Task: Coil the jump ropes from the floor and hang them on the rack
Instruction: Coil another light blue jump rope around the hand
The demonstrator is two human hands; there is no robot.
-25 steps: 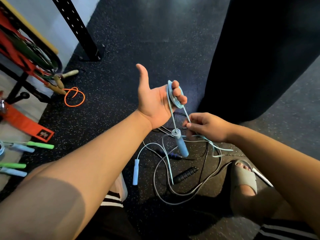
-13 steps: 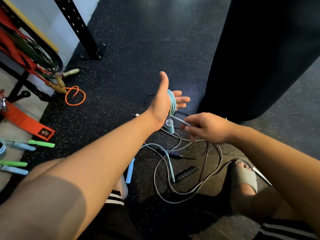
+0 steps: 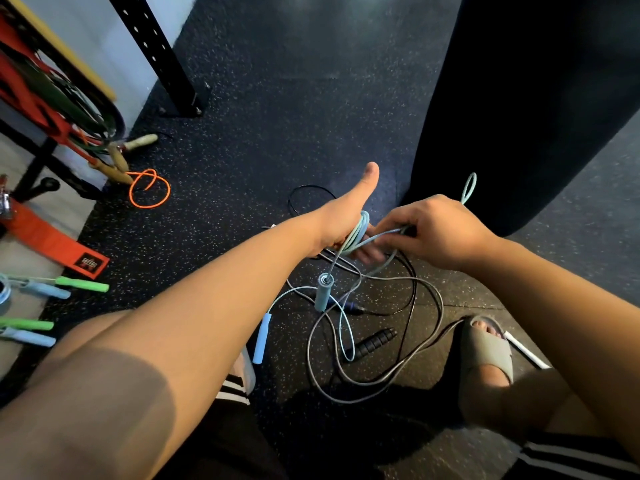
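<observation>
A light blue jump rope (image 3: 356, 233) is wound in several loops round my left hand (image 3: 346, 220), whose thumb points up and away. One blue handle (image 3: 322, 292) hangs from the coil just below that hand. My right hand (image 3: 433, 230) pinches the free run of the same rope beside the coil, and a small loop (image 3: 469, 188) of it sticks out past my knuckles. The other blue handle (image 3: 261, 337) lies on the floor. A black rope with a ribbed black handle (image 3: 375, 341) and a grey rope (image 3: 426, 362) lie tangled beneath my hands.
The rack (image 3: 45, 95) with hung bands stands at far left, an orange rope (image 3: 149, 188) with wooden handles at its foot. Green and blue handled ropes (image 3: 55, 289) lie left. A black upright post (image 3: 162, 57) stands behind; a black punching bag (image 3: 526, 98) is at right. My sandalled foot (image 3: 485, 351) stands on the floor.
My left hand has turned so its back faces me, and my right hand has carried the rope up and across to it, laying another turn on the coil. The hanging handle has dropped lower.
</observation>
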